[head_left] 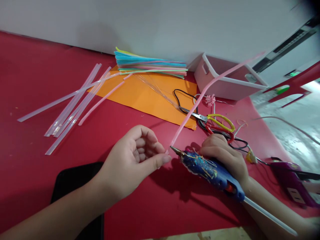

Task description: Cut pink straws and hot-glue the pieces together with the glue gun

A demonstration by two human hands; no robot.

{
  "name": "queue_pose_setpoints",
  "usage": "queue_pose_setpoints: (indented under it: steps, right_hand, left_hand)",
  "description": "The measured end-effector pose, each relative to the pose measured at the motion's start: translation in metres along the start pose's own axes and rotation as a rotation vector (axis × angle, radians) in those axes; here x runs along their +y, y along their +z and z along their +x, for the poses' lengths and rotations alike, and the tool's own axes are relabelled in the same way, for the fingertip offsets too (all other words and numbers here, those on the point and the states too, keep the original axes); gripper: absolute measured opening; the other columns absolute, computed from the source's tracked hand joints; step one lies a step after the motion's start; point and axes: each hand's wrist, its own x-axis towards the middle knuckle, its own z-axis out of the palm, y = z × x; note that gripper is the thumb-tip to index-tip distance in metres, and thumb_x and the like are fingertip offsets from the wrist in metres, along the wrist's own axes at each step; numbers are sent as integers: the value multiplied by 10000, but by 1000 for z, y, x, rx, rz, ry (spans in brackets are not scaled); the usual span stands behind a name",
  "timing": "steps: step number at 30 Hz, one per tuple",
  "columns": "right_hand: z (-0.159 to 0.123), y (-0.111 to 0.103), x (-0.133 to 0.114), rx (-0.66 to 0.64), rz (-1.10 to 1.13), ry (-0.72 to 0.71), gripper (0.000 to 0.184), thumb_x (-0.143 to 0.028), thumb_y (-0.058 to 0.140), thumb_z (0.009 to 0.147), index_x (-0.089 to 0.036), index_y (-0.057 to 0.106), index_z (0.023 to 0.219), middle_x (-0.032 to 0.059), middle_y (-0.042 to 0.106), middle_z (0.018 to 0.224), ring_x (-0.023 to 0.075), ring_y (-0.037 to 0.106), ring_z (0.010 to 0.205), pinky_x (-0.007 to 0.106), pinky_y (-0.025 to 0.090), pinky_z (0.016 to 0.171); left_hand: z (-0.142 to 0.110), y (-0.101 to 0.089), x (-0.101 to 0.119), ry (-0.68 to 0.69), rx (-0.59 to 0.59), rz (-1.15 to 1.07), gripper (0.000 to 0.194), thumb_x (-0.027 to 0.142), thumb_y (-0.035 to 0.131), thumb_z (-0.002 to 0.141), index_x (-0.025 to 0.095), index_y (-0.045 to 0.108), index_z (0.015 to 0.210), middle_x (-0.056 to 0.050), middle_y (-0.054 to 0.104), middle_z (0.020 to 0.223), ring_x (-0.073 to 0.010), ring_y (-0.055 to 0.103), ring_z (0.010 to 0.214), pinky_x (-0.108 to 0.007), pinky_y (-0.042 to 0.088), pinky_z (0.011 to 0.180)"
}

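My left hand [136, 156] pinches the near end of a long pink straw [200, 96] between thumb and fingertips; the straw rises up and to the right, past the white box. In my right hand [225, 158] is a blue hot glue gun [212, 170], gripped around its body. Its metal nozzle points left and sits right at the pinched straw end. A clear glue stick sticks out of the gun's back toward the lower right. Both hands hover just above the red table [30, 76].
Clear glue sticks [72, 106] lie at the left. An orange paper sheet [147, 96] carries a bundle of coloured straws [152, 65]. Scissors [215, 121], cables and a small pink flower lie near the white box [225, 80]. A purple device [290, 180] sits right; a black object lies under my left forearm.
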Motion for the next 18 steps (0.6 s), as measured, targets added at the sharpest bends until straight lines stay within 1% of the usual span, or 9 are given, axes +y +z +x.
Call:
queue_pose_setpoints:
  steps: [2, 5, 8, 10, 15, 18]
  right_hand:
    - [0, 0, -1, 0, 5, 8, 98, -262, 523, 925, -226, 598, 976, 48, 621, 794, 208, 580, 751, 424, 435, 792]
    - [0, 2, 0, 24, 30, 11, 85, -236, 522, 929, -235, 595, 973, 41, 610, 777, 208, 585, 749, 426, 443, 778]
    - [-1, 2, 2, 117, 98, 11, 82, -232, 565, 909, -260, 585, 983, 22, 581, 747, 208, 581, 711, 413, 455, 720]
    - [-1, 1, 4, 149, 124, 7, 95, -257, 576, 907, -278, 590, 998, 20, 581, 744, 213, 582, 700, 416, 466, 702]
    - [1, -1, 5, 57, 136, -54, 121, -271, 528, 946, -245, 635, 997, 36, 609, 746, 208, 609, 714, 417, 487, 718]
    - [3, -1, 5, 80, 158, -80, 132, -298, 505, 969, -232, 613, 1009, 36, 606, 756, 201, 614, 707, 433, 499, 742]
  left_hand:
    - [-1, 0, -1, 30, 20, 71, 330, 224, 812, 751, 216, 495, 841, 55, 670, 770, -89, 671, 723, -192, 544, 661]
    - [-4, -1, -4, 124, 79, 257, 268, 256, 766, 796, 230, 503, 841, 40, 675, 789, -119, 685, 749, -240, 554, 699]
    - [-9, -2, -8, 226, 149, 503, 188, 271, 700, 847, 245, 514, 842, 20, 700, 817, -152, 699, 776, -262, 540, 667]
    - [-11, -3, -8, 296, 186, 645, 167, 294, 673, 869, 253, 513, 847, 17, 710, 832, -159, 702, 780, -257, 525, 633]
    - [-13, -3, -8, 462, 257, 835, 155, 293, 639, 902, 268, 490, 868, 35, 680, 822, -136, 681, 769, -228, 493, 606]
    - [-13, -4, -9, 511, 265, 882, 136, 264, 624, 911, 269, 491, 885, 31, 670, 822, -140, 671, 776, -238, 493, 646]
